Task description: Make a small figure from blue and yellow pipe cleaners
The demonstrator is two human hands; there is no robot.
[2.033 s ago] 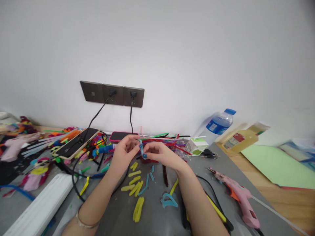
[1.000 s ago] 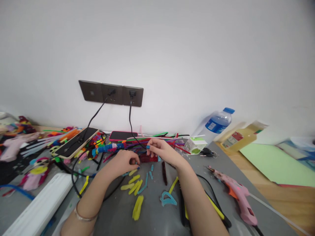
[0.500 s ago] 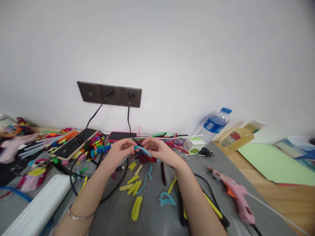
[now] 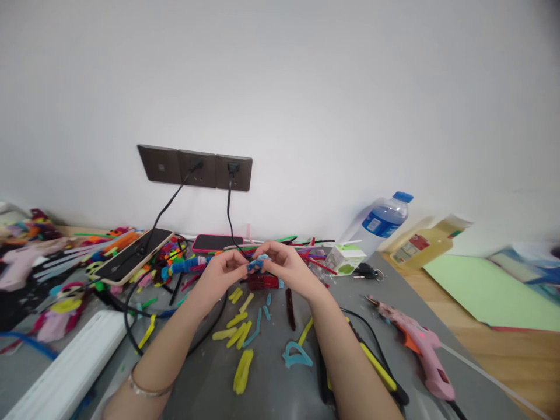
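Between both hands is a small blue fuzzy piece, apparently pipe cleaner (image 4: 257,264), held over the far middle of the grey table. My left hand (image 4: 225,269) pinches its left side, thumb and fingertips together. My right hand (image 4: 284,267) grips its right side in the same way. Just below the hands lies a dark red bundle (image 4: 263,282). Nearer me are several short yellow pieces (image 4: 240,333), a folded yellow piece (image 4: 242,371), thin light-blue strips (image 4: 254,329), a dark brown strip (image 4: 290,309) and a light-blue loop (image 4: 297,354) with a yellow stem.
A pink glue gun (image 4: 415,344) lies at right, and yellow-black pliers (image 4: 378,367) sit partly under my right forearm. A white bar (image 4: 74,367), black cables and a phone (image 4: 135,255) are at left. A water bottle (image 4: 385,219) stands at the wall.
The light-blue strip that stretched between my hands now appears as a compact blue bunch at the fingertips. Both hands have drawn slightly closer, uncovering more of the red bundle.
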